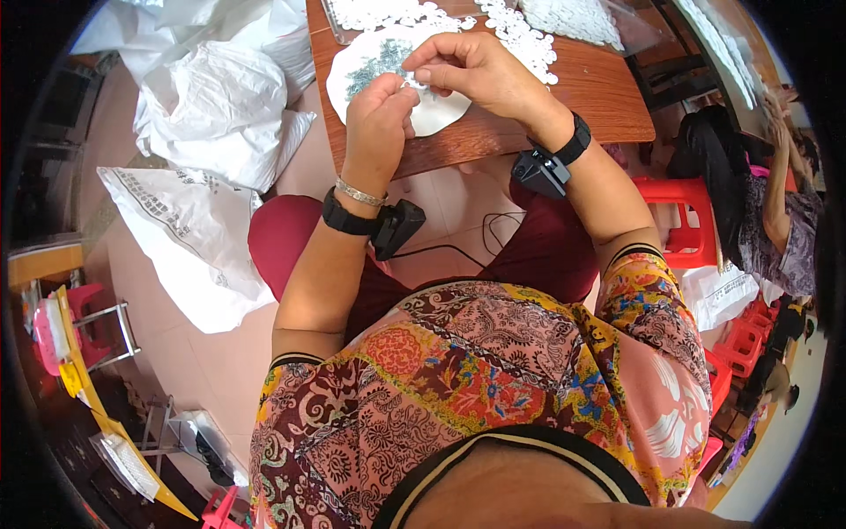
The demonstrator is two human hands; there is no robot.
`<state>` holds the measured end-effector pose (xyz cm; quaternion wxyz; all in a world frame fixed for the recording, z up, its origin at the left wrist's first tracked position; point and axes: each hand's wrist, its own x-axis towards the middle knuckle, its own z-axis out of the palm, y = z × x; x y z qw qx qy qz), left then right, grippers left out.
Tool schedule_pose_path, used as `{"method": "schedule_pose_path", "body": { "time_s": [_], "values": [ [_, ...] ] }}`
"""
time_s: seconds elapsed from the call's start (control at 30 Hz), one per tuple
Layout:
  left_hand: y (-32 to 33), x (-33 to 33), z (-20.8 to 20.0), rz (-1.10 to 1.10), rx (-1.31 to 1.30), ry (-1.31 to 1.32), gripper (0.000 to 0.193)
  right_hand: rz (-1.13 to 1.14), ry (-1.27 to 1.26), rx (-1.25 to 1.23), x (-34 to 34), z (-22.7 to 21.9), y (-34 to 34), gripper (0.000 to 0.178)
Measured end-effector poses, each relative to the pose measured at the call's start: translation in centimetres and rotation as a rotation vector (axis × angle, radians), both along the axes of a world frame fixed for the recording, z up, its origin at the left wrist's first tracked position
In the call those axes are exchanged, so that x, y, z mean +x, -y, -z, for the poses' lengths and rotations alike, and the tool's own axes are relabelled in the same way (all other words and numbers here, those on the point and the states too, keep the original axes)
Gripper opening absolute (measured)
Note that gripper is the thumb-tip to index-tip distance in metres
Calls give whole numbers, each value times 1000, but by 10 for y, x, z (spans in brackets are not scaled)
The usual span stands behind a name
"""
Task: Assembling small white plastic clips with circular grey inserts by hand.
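Over a round white plate [441,116], my two hands meet fingertip to fingertip. My left hand [374,123] is closed in a pinch on a small white piece [411,82]. Thumb and fingers of my right hand [485,75] pinch together right at that piece; anything tiny between them is too small to make out. A heap of small dark grey-green pieces [374,66] lies on the plate, partly hidden by my hands. Many small white ring-shaped pieces [520,40] are spread on the wooden table [599,97] beyond and right of the plate.
Full white sacks [216,106] stand left of the table, and a flatter white sack [189,238] lies on the floor. At the right are a red plastic stool [679,220] and another person [780,194]. A black cable [449,249] hangs below the table edge.
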<state>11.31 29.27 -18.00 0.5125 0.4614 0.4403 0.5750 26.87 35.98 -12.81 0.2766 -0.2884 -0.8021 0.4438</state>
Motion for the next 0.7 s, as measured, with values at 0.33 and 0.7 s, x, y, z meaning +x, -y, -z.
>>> {"method": "schedule_pose_path", "body": {
  "time_s": [0.33, 0.7],
  "values": [
    [5, 2, -7, 10, -90, 137, 16, 44, -118, 80, -8, 9, 11, 20],
    [5, -3, -7, -32, -74, 311, 18, 107, 81, 402, -15, 0, 23, 33]
  ]
}}
